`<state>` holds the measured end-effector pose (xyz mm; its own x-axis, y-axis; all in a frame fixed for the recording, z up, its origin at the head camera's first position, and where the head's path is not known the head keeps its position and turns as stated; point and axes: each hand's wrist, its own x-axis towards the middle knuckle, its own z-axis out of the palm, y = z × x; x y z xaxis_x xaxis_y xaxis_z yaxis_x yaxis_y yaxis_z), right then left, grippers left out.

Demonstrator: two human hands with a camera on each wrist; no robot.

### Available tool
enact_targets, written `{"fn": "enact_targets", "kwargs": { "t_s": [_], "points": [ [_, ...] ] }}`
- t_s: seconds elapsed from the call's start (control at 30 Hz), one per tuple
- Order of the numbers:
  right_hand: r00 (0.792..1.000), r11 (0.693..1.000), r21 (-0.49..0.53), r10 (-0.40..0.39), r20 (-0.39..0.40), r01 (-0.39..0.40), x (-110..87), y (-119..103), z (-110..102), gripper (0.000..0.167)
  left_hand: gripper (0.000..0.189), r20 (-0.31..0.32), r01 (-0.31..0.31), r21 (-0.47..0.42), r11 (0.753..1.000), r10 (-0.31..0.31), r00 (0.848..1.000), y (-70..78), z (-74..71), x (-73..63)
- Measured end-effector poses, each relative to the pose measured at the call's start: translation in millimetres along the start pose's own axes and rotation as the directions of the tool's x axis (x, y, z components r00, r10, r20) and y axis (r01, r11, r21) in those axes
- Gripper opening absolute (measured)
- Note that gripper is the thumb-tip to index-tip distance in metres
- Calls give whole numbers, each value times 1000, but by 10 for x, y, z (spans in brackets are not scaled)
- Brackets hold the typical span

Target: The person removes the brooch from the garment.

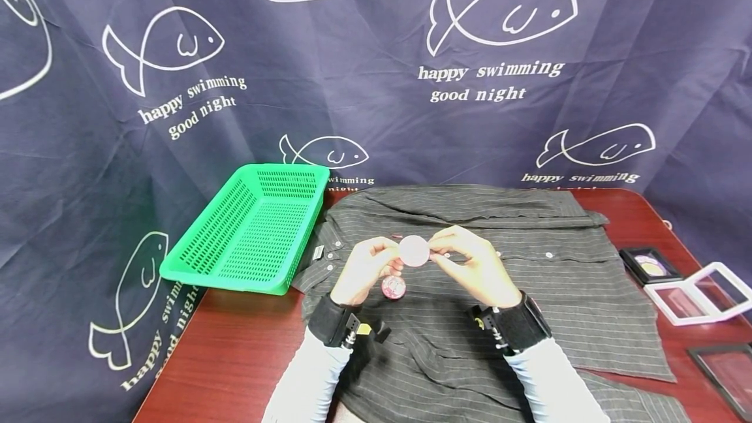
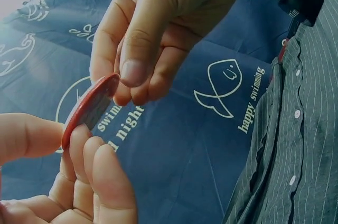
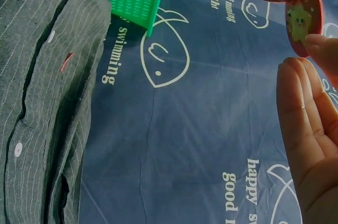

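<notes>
The person's pale sleeves [image 1: 308, 377] ran up to black wrist straps [image 1: 519, 324]. Above the near part of a dark pinstriped shirt [image 1: 587, 292], the left hand [image 1: 365, 269] pinched one edge of a disc [image 1: 414, 250], its thumb on one side and fingers on the other. The right hand [image 1: 472, 266] grasped the opposite edge between thumb and fingertips. The disc was thus raised between both hands, clear of the shirt; it looked pale in the head view, while the right wrist view showed a red face with a yellow-green star. Near the left hand's fingers, a red badge [image 1: 393, 287] lay on the shirt.

The shirt was spread over a reddish-brown table [image 1: 235, 344], its white buttons in a row beyond the hands. By the table's right side lay a dark frame [image 1: 718, 348], then a white double frame [image 1: 699, 299] opened out, and just beyond it a black case [image 1: 651, 265] near the shirt's edge. Farther off to the left stood a green basket [image 1: 226, 284], beside the collar. Behind everything hung a blue curtain [image 1: 376, 70] with white fish and lettering.
</notes>
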<state>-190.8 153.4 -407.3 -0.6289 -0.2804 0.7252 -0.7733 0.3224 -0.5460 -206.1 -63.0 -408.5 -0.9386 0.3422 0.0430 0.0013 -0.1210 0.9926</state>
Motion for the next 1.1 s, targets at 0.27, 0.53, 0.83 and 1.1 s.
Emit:
{"fn": "enact_targets", "kwargs": {
  "t_s": [0.27, 0.53, 0.83, 1.1],
  "points": [
    [991, 994, 32, 103, -85, -100, 19, -122, -51, 28, 21, -15, -86, 162, 983, 90, 996, 15, 12, -20],
    [953, 949, 128, 297, -65, -287, -9, -140, -39, 23, 14, 40, -197, 357, 913, 195, 980, 20, 3, -55],
    [911, 897, 161, 409, 49, -411, -12, -142, 13, 19, 7, 102, -300, 451, 841, 285, 953, 30, 17, -76],
    [893, 881, 150, 432, 126, -448, -22, -166, 52, 20, 10, 127, -329, 456, 827, 306, 944, 46, 27, -94]
  ]
}}
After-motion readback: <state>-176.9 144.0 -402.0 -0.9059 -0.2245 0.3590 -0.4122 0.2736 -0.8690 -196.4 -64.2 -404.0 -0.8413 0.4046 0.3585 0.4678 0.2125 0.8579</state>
